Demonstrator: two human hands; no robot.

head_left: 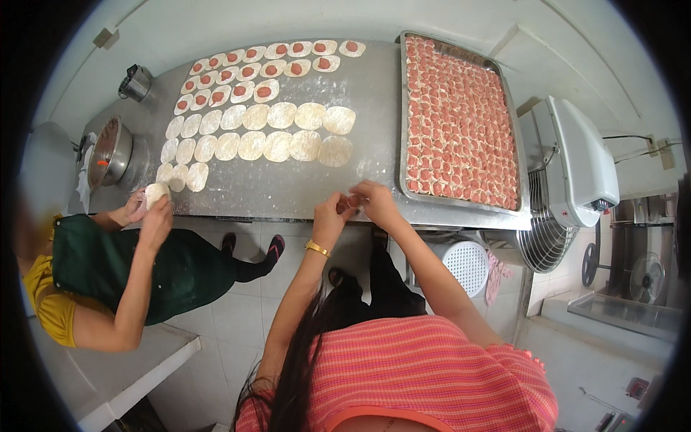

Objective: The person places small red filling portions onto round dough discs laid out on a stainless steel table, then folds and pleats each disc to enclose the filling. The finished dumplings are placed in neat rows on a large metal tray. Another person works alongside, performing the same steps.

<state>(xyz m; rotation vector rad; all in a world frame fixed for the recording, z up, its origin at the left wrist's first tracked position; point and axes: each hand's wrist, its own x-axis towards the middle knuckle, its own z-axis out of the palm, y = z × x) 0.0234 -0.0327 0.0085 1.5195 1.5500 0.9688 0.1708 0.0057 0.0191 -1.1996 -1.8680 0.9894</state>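
In front of me, at the table's near edge, my left hand and my right hand pinch a small dumpling between their fingertips. Some pink filling shows in it, but the fingers cover most of it. Ahead on the steel table lie rows of round dough wrappers. The far rows carry balls of pink filling, while the nearer rows are bare. To the right, a large metal tray holds tightly packed open-topped dumplings.
On the left, a co-worker in a green apron holds a dough wrapper. Beyond stand a steel bowl of filling and a metal container. A white mixer with a wire guard is right of the tray. A white perforated basket sits below the table.
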